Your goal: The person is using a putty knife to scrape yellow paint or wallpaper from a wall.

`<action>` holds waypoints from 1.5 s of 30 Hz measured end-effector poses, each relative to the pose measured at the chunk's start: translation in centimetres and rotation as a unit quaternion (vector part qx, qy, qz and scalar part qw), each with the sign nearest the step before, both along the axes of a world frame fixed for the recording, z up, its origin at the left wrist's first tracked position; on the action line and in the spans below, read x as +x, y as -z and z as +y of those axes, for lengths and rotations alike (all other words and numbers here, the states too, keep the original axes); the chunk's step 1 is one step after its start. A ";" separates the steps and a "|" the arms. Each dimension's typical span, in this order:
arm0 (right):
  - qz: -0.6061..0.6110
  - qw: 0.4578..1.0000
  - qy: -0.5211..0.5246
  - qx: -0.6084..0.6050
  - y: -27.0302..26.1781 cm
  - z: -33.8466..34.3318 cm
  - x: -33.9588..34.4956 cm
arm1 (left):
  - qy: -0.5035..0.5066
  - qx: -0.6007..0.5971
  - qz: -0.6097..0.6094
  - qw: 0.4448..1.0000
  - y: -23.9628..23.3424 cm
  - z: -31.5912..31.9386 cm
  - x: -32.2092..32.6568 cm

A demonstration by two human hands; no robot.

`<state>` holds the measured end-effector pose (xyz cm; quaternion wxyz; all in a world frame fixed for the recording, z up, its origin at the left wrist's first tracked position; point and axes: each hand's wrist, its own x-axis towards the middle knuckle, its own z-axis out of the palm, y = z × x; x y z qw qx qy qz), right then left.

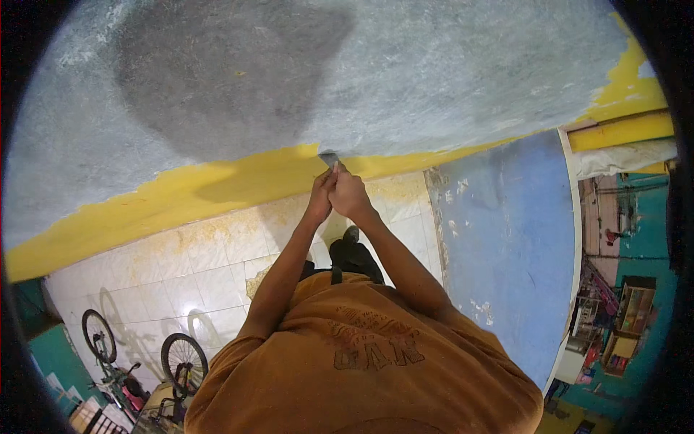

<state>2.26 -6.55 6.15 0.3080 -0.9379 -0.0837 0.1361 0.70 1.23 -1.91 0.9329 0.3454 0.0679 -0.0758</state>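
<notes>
Both hands are clasped together on a flat-bladed scraper [328, 158]. My left hand [321, 194] and my right hand [349, 190] wrap its handle, which is mostly hidden by the fingers. The right thumb or finger extends towards the blade. The blade meets the wall where yellow paint [260, 171] borders bare grey plaster [412, 81]. That yellow band has a ragged upper edge and runs along the foot of the wall. A large shadow darkens the plaster above my hands.
White floor tiles [217, 271] carry yellow flakes and dust along the wall. A bicycle [103, 339] stands at the lower left, with another bicycle's wheel [184, 363] nearer. To the right is a worn blue wall [504, 228] ending at a pale-edged opening. Shelves [629, 325] stand beyond.
</notes>
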 end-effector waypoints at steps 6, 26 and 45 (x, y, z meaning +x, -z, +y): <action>-0.023 0.999 0.011 0.039 -0.3 -0.1 0.1 | -0.018 0.014 -0.010 1.000 0.4 0.1 0.4; -0.038 0.997 0.040 0.050 1.1 0.0 -0.9 | 0.001 0.070 -0.006 0.998 1.6 0.3 0.0; 0.001 1.000 0.018 0.007 2.6 -0.4 -1.5 | 0.001 0.136 -0.003 0.991 2.9 -0.6 -0.4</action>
